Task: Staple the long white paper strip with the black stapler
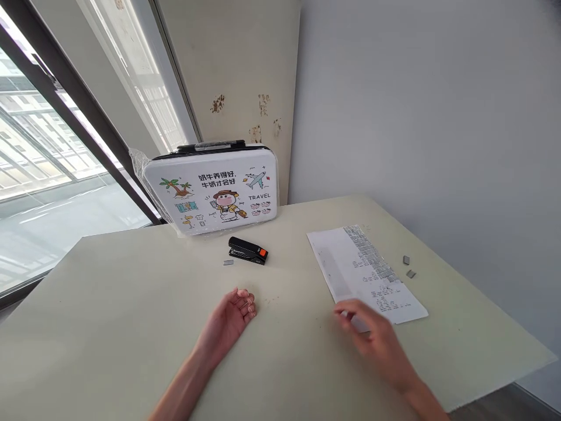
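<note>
My left hand (232,316) rests on the table palm up, its fingers loosely curled with nothing in them. Beyond it lies a black stapler (248,251) with an orange square at one end. A short strip of staples (228,262) sits beside the stapler. My right hand (372,336), slightly blurred, is over the lower left corner of a white printed sheet (326,248); its fingers are bent, thumb and forefinger apart, and I see nothing held. Many grey staple strips (370,254) run in a band along the sheet's right side.
A white cartoon-printed suitcase (210,199), partly wrapped in clear plastic, stands at the table's back. Two small grey pieces (406,260) lie right of the sheet. A wall (416,128) borders the right, a window (48,152) the left. The pale table (109,321) has an edge at right.
</note>
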Tool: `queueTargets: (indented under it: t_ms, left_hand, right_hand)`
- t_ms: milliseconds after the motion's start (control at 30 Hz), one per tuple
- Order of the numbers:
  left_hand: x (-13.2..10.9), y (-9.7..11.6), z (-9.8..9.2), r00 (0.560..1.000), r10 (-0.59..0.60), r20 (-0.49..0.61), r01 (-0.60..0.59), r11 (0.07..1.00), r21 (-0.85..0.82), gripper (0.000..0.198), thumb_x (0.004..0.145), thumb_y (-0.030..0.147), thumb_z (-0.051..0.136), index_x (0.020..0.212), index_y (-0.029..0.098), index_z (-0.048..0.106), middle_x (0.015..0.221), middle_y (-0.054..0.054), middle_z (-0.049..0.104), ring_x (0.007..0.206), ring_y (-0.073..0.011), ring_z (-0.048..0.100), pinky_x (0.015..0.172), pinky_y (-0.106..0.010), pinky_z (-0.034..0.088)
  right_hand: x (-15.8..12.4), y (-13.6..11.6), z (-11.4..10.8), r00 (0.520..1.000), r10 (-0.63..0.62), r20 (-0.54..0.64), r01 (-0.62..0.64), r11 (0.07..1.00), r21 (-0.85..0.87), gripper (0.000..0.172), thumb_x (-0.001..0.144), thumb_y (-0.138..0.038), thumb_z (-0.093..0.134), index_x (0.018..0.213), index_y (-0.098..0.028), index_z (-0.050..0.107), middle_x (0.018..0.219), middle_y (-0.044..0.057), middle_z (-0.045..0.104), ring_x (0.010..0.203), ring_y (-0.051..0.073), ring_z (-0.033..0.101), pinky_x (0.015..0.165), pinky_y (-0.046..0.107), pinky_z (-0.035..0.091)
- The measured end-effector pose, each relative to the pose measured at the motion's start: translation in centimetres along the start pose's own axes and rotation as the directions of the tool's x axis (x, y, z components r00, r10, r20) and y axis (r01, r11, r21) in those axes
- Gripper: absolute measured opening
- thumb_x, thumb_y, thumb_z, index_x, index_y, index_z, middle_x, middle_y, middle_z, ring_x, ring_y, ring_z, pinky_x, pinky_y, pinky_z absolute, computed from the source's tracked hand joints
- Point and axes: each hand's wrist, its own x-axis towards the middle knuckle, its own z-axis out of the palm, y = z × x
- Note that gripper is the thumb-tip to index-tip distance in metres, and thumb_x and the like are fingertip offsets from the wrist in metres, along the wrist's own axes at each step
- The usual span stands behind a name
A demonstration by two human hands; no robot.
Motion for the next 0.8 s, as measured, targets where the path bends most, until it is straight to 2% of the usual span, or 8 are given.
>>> queueTargets:
  t_ms: [67,133,233,367,533,800]
  left_hand:
    - [0.0,-0.1,0.0,1.000,0.008,0.014,-0.008,1.000,0.004,0.020,0.094,0.019,0.069,0.075,0.015,0.066,0.077,-0.002,0.055,0.070,-0.0136,0.055,0.072,-0.028,0.053]
    - [0.0,-0.2,0.0,1.000,0.007,0.014,-0.007,1.000,0.017,0.025,0.095,0.020,0.069,0.071,0.015,0.062,0.075,0.000,0.050,0.068,-0.0128,0.051,0.070,-0.028,0.051]
    - [0.0,-0.3,0.0,1.000,-0.001,-0.005,0.001,0.999,0.046,0.026,0.095,0.022,0.069,0.072,0.015,0.062,0.077,-0.001,0.049,0.069,-0.0129,0.049,0.070,-0.029,0.051]
    - [0.1,-0.3,-0.1,1.000,-0.011,-0.022,0.012,0.998,0.068,0.019,0.094,0.020,0.069,0.076,0.014,0.064,0.079,-0.002,0.049,0.070,-0.0130,0.048,0.071,-0.029,0.050]
    - [0.1,-0.2,-0.1,1.000,-0.014,-0.012,0.015,0.997,0.082,0.016,0.093,0.019,0.068,0.079,0.014,0.066,0.080,-0.002,0.050,0.071,-0.0131,0.049,0.072,-0.028,0.050]
    - [0.2,-0.3,-0.3,1.000,-0.019,-0.003,0.019,0.995,0.096,0.015,0.093,0.019,0.066,0.079,0.014,0.066,0.079,-0.002,0.051,0.072,-0.0142,0.050,0.071,-0.028,0.049]
  right_hand:
    - [-0.7,-2.6,2.5,0.984,-0.063,0.164,0.040,0.989,0.141,0.015,0.104,-0.034,0.055,0.101,-0.027,0.068,0.093,0.003,0.074,0.072,0.017,0.068,0.063,0.027,0.058]
    - [-1.0,-4.0,4.1,0.963,-0.085,0.255,0.034,0.979,0.199,0.017,0.105,-0.031,0.053,0.097,-0.026,0.067,0.089,0.001,0.073,0.075,0.017,0.068,0.068,0.027,0.058]
    - [-1.2,-4.4,4.8,0.948,-0.006,0.319,-0.064,0.976,0.208,0.018,0.106,-0.031,0.051,0.098,-0.026,0.067,0.093,0.002,0.073,0.084,0.018,0.069,0.076,0.029,0.056]
    - [-1.2,-3.9,4.6,0.936,0.084,0.341,-0.162,0.965,0.208,0.021,0.106,-0.035,0.050,0.097,-0.026,0.067,0.091,0.001,0.072,0.081,0.017,0.066,0.073,0.028,0.052]
    - [-1.4,-3.9,4.8,0.939,0.090,0.333,-0.164,0.966,0.200,0.023,0.106,-0.038,0.049,0.096,-0.027,0.067,0.089,0.001,0.071,0.078,0.017,0.064,0.067,0.027,0.050]
    - [-1.5,-3.7,4.9,0.940,0.087,0.331,-0.163,0.964,0.209,0.023,0.106,-0.038,0.049,0.097,-0.026,0.067,0.089,0.001,0.071,0.078,0.017,0.065,0.067,0.026,0.050]
